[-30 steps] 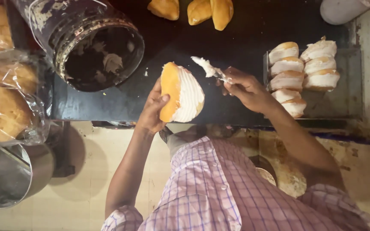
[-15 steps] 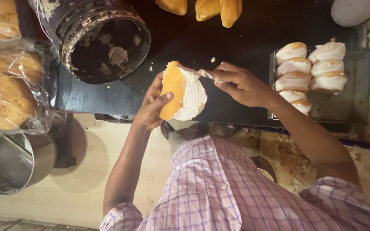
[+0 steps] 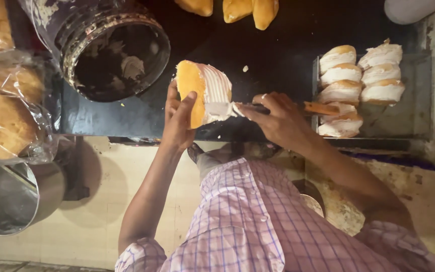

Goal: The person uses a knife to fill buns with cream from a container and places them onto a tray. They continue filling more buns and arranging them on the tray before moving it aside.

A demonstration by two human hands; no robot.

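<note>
My left hand (image 3: 178, 121) holds a split golden bun (image 3: 193, 90) upright over the dark counter, its cut face coated with white cream (image 3: 216, 88). My right hand (image 3: 278, 121) grips a knife (image 3: 258, 108) with an orange handle; its creamy blade lies flat against the lower part of the bun's cream face. A large dark jar (image 3: 112, 48) lies tilted at the upper left, with cream smears inside its open mouth.
A metal tray (image 3: 404, 116) at the right carries several cream-filled buns (image 3: 361, 83). Plain buns (image 3: 250, 10) lie at the top edge. Bagged buns (image 3: 6, 116) sit at the left above a steel pot (image 3: 11, 201). A white container (image 3: 414, 9) stands at the top right.
The knife came down from above the bun and now presses against its cream face. My left hand turned the bun so that the creamed side faces right.
</note>
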